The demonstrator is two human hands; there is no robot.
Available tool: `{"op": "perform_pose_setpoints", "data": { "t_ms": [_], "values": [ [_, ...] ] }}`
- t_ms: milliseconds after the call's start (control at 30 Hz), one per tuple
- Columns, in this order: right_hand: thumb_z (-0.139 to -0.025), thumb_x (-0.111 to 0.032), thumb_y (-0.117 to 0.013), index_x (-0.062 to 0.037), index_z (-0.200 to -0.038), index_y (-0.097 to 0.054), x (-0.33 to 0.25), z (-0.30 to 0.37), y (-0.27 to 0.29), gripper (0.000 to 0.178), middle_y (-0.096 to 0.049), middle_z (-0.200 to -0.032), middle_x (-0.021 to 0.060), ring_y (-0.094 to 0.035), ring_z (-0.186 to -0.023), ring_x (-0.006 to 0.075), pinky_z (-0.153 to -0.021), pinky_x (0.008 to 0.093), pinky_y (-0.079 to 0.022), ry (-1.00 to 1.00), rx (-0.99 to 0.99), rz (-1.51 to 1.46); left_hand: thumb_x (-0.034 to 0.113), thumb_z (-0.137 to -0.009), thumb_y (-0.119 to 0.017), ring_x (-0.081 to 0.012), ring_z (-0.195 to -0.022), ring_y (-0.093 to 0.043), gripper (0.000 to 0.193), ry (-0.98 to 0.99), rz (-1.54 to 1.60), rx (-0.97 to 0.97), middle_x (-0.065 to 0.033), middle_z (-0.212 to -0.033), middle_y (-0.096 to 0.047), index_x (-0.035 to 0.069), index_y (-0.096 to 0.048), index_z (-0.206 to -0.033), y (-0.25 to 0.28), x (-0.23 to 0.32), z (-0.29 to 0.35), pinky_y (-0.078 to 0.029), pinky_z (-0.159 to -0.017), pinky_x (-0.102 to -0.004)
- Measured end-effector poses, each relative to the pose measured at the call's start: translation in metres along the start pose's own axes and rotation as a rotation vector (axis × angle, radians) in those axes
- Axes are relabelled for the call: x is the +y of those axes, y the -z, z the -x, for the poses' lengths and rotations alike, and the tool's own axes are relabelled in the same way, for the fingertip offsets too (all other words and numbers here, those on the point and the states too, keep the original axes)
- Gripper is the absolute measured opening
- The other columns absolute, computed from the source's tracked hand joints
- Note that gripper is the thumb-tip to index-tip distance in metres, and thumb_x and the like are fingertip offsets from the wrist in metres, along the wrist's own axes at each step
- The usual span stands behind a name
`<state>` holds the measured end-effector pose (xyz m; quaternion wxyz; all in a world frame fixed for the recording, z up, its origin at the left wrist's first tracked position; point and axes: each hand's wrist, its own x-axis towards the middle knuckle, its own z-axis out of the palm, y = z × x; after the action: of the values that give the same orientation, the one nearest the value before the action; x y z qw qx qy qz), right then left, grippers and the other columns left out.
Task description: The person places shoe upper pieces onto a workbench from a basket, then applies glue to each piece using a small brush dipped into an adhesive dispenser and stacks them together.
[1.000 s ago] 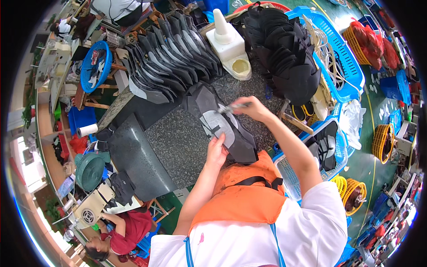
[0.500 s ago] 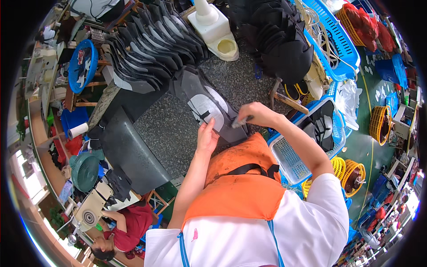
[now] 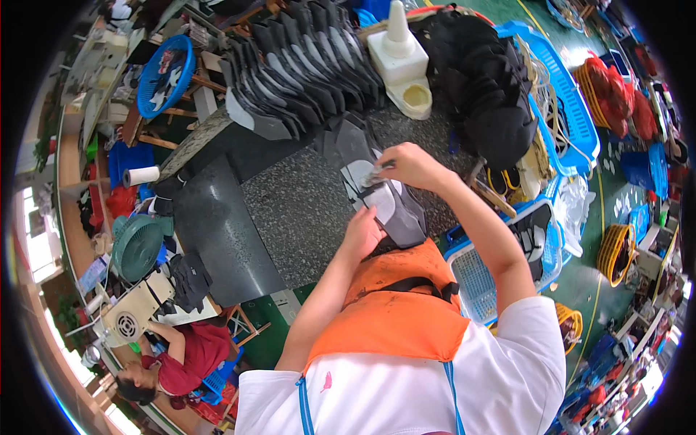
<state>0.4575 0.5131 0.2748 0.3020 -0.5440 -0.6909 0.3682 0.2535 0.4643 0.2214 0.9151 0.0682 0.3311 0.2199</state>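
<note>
On the dark speckled worktop (image 3: 290, 217) in front of me lies a small stack of dark grey cut pieces (image 3: 407, 221), like shoe uppers. A white panel with black strips (image 3: 383, 206) lies on top. My left hand (image 3: 365, 233) pinches the panel's near edge, thumb uppermost. In my right hand (image 3: 412, 167), fingers closed, is a small brush (image 3: 373, 177) with a greyish head, which meets the white surface. Beyond the pieces stands a white pot with a cone top (image 3: 399, 54) and a shallow cup (image 3: 416, 96) in front.
Overlapping grey and white pieces (image 3: 304, 69) stand at the back left, black ones (image 3: 493, 101) at the back right. A smooth dark slab (image 3: 217, 225) lies left. Blue baskets (image 3: 471, 279) sit close on my right. A person in red (image 3: 196, 355) works at the lower left.
My right hand has carried the brush from the dark near end of the pieces onto the white panel. The left hand keeps its pinch at the edge. The whole view has shifted.
</note>
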Motion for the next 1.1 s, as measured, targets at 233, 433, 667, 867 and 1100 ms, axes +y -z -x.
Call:
{"op": "perform_pose_setpoints", "data": {
  "t_ms": [233,433,667,867,1100],
  "values": [
    [-0.072,-0.012,-0.06,-0.0084,-0.089,-0.065,0.006,-0.058,-0.003,0.018,-0.062,-0.082,0.0141,-0.059,-0.08,0.0327,-0.071,0.0399,-0.047,-0.296,0.405,0.379,0.006,-0.092,-0.038,-0.0153,-0.111,-0.047,0.03,-0.248,-0.163,-0.068,-0.005,-0.12,-0.05,0.008,-0.042,-0.121,-0.022,0.033,0.025,-0.036,-0.096,-0.0302],
    [-0.076,-0.017,-0.061,-0.0093,-0.1,-0.063,0.011,-0.019,0.042,0.025,-0.063,-0.079,0.0183,-0.063,-0.076,0.029,-0.067,0.0331,-0.048,-0.527,0.637,0.201,0.001,-0.089,-0.038,-0.0155,-0.114,-0.043,0.034,-0.707,-0.342,0.052,-0.0059,-0.122,-0.046,0.005,-0.039,-0.123,-0.022,0.164,0.066,-0.03,-0.1,-0.0316],
    [-0.073,-0.006,-0.053,-0.004,-0.088,-0.06,0.007,0.004,0.025,0.016,-0.059,-0.07,0.0144,-0.06,-0.069,0.03,-0.064,0.0333,-0.046,-0.541,0.616,0.09,0.008,-0.084,-0.04,-0.0145,-0.105,-0.047,0.028,-0.964,-0.315,0.161,-0.0041,-0.11,-0.052,0.007,-0.049,-0.111,0.065,0.34,-0.041,-0.034,-0.092,-0.03],
    [-0.07,-0.014,-0.048,-0.0067,-0.096,-0.06,-0.002,0.06,0.026,0.03,-0.058,-0.077,0.0168,-0.058,-0.076,0.0275,-0.071,0.0371,-0.045,-0.846,0.092,0.034,0.012,-0.079,-0.05,-0.01,-0.068,-0.049,0.016,-0.99,-0.425,0.74,-0.0002,-0.078,-0.052,0.007,-0.05,-0.094,0.055,0.304,-0.038,-0.039,-0.061,-0.0258],
    [-0.074,-0.014,-0.052,-0.0079,-0.12,-0.049,0.022,0.052,-0.003,0.046,-0.057,-0.072,0.0061,-0.052,-0.061,0.0144,-0.054,0.0286,-0.042,-0.765,-0.46,-0.232,0.021,-0.082,-0.063,-0.0151,-0.093,-0.054,0.043,-0.044,-0.535,0.264,-0.0082,-0.105,-0.054,-0.002,-0.046,-0.115,-0.032,0.014,0.019,-0.045,-0.078,-0.0271]
  ]
}}
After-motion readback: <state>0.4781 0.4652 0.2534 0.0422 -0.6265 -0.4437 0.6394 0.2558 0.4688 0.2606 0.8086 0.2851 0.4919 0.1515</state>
